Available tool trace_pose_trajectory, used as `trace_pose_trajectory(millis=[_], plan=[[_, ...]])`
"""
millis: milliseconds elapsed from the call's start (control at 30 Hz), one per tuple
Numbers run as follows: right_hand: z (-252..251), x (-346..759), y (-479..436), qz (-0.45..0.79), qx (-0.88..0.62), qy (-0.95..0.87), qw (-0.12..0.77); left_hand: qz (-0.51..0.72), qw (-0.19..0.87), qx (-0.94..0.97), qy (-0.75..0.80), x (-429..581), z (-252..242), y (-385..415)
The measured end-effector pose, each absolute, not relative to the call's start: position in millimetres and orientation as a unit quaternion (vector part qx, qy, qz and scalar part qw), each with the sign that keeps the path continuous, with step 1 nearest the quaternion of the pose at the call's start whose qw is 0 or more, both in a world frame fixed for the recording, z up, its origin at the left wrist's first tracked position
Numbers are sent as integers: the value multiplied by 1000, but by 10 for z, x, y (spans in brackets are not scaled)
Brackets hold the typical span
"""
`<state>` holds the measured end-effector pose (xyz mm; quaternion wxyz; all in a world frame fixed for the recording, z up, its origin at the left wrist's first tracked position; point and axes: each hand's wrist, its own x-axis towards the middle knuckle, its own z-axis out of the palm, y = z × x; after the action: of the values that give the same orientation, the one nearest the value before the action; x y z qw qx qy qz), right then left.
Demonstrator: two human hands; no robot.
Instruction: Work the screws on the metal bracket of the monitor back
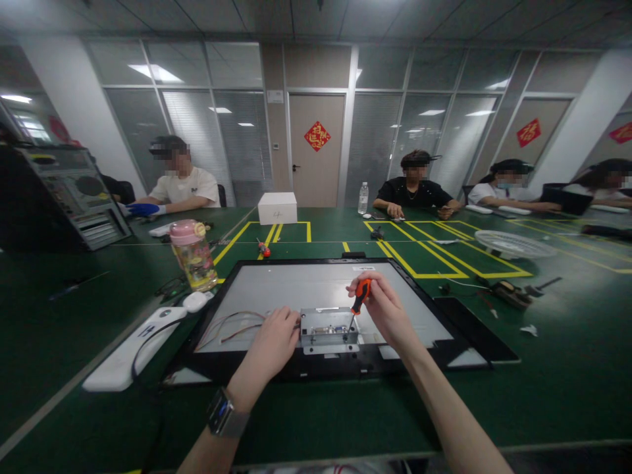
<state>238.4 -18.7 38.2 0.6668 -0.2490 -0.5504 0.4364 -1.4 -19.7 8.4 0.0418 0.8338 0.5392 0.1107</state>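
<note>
The right grip (384,301) is closed around the orange-and-black handle of a screwdriver (362,289), held between thumb and fingers. The shaft slants down and slightly left from that grip, its tip at the right-hand part of a metal bracket (316,318); whether the tip is seated in a screw is too small to tell. The bracket lies below and to the left of the right grip, and directly to the right of the left grip (279,332).

The left grip is laid low, with its fingertips at the bracket's left edge; I cannot tell whether they pinch anything there. Thin cables (231,324) run out to its left. Under both grips is a large flat panel (291,280), pale grey with a black frame, lying on the green desk (316,421). A watch (222,413) sits on the wrist behind the left grip.

Farther left of the left grip are a long white device (131,352), a small white case (196,301) and a bottle with a pink lid (190,260). To the right of the right grip, beside the panel, lies a flat black sheet (476,329). Well beyond both grips stands a white box (277,210).
</note>
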Motion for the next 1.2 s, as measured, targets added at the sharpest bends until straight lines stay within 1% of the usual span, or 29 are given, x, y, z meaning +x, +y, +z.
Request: trace_pose_trajectory(millis=[167,300,500,767,967,1200], plan=[[375,2397,-183,401,-262,-557,678,106,42,834,540,-13,99,-201],[397,2398,-205,424,-269,-558,661,114,40,835,537,-22,90,-203],[377,2396,-181,419,-266,-535,683,112,36,835,538,-18,88,-200],[381,2410,-191,440,-254,-540,670,115,34,836,536,-26,85,-205],[393,2415,-186,412,-258,-528,697,110,33,837,536,-23,85,-197],[399,2421,-196,478,-241,-499,681,111,25,835,538,-10,102,-219]])
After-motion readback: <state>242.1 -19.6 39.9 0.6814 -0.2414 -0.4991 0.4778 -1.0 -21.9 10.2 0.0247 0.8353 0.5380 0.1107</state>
